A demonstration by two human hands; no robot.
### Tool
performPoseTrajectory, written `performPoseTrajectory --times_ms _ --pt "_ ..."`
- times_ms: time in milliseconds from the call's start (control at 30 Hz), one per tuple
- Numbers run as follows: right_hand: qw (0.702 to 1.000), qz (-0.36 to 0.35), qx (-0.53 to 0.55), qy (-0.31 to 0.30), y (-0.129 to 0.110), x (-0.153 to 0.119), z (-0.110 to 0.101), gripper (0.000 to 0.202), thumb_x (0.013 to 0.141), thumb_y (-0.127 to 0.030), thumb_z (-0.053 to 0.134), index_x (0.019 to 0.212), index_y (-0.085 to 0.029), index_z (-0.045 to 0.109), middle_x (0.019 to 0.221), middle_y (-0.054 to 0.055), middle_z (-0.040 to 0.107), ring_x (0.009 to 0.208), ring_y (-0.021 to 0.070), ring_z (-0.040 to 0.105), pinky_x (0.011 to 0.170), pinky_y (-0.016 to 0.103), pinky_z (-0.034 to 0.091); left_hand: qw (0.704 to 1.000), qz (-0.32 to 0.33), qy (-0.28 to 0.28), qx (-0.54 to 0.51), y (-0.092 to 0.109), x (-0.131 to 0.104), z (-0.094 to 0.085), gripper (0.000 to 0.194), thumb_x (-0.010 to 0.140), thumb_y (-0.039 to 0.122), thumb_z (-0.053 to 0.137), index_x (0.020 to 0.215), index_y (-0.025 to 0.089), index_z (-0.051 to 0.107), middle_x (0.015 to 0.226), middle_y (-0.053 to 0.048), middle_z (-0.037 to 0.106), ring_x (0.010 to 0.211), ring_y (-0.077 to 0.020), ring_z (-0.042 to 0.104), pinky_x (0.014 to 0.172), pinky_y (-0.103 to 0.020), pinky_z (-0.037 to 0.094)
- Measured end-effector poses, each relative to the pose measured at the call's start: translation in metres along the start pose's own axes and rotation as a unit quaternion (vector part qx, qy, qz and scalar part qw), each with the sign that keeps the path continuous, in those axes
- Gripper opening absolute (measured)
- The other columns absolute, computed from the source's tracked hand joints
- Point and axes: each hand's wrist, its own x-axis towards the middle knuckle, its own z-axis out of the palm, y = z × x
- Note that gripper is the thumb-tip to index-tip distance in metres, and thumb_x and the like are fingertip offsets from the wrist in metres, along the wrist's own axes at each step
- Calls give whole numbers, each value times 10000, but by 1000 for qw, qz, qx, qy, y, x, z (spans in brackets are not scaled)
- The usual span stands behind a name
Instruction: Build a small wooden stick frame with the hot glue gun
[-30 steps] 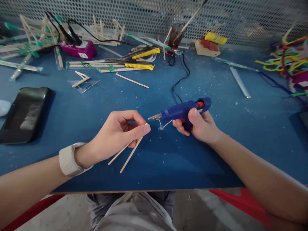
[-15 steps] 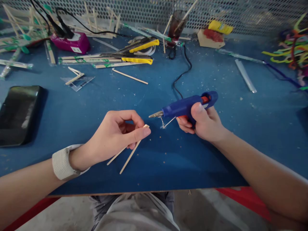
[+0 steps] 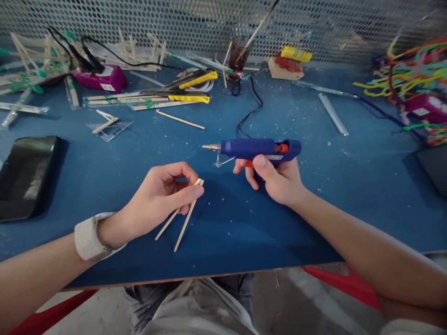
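Observation:
My left hand (image 3: 164,197) pinches two thin wooden sticks (image 3: 184,229) where their tops meet between thumb and index finger; their lower ends spread apart toward the table's front edge. In my right hand (image 3: 275,179) is a blue glue gun (image 3: 247,148), held by its handle, its metal nozzle pointing left above the table. The nozzle is up and to the right of the stick tops, not touching them. A thin wire stand hangs below the gun's front. Part of the handle is hidden by my fingers.
A black tray-like object (image 3: 28,177) lies at the left. Behind are a loose stick (image 3: 180,119), yellow-handled cutters (image 3: 195,80), a purple power socket (image 3: 99,78), a dark cup (image 3: 239,58) and a glue stick (image 3: 296,54). Colourful pipe cleaners (image 3: 419,65) lie at the right.
The glue gun and my right hand have moved left, and the gun has turned more level. My left hand still pinches the sticks, their tops slightly further left. The camera view has shifted.

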Motion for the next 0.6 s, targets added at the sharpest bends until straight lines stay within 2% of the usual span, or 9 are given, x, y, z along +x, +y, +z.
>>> performPoseTrajectory --times_ms 133,233,300,367,433,500,600 --pt "1000 -5 -16 -23 2 -2 -4 533 1059 -754 724 955 -233 757 842 23 782 492 117 568 504 337 466 1000 2 -1 15 -2 0 1 351 833 311 1041 854 166 721 717 21 663 541 -72 602 525 -154 524" --pt "996 -40 -83 -16 1 3 -10 473 1012 -696 827 917 -242 737 889 21 727 710 169 656 676 360 512 999 10 -17 27 -1 0 2 355 849 329 1030 845 161 717 701 25 653 547 -68 594 539 -151 513" --pt "989 -61 -137 -10 2 8 -15 449 959 -649 907 885 -235 750 936 24 734 795 181 650 763 361 510 999 15 -31 30 1 1 3 380 852 358 1027 828 158 704 678 30 640 545 -66 582 542 -150 497" --pt "984 -43 -175 -5 5 14 -20 428 930 -631 936 903 -233 780 877 9 740 757 177 613 749 350 484 998 20 -42 31 1 1 4 412 866 407 1013 819 160 686 651 38 623 547 -66 568 547 -152 478" --pt "981 -9 -194 3 10 17 -24 425 911 -636 941 1005 -239 821 852 9 768 748 196 627 726 348 480 998 28 -50 35 1 1 4 440 881 453 994 819 165 667 632 44 609 551 -67 552 554 -157 459" --pt "980 -11 -196 24 12 19 -27 458 898 -622 946 1141 -248 840 997 40 824 882 240 715 818 377 546 997 36 -53 36 0 2 4 459 881 487 985 827 166 661 630 42 611 555 -70 546 558 -166 446" --pt "971 -91 -196 106 0 21 -30 404 962 -584 885 1220 -277 838 1159 73 806 1031 270 740 914 418 581 997 46 -59 29 -3 4 4 498 866 555 976 840 172 659 620 40 612 550 -81 543 556 -187 446"
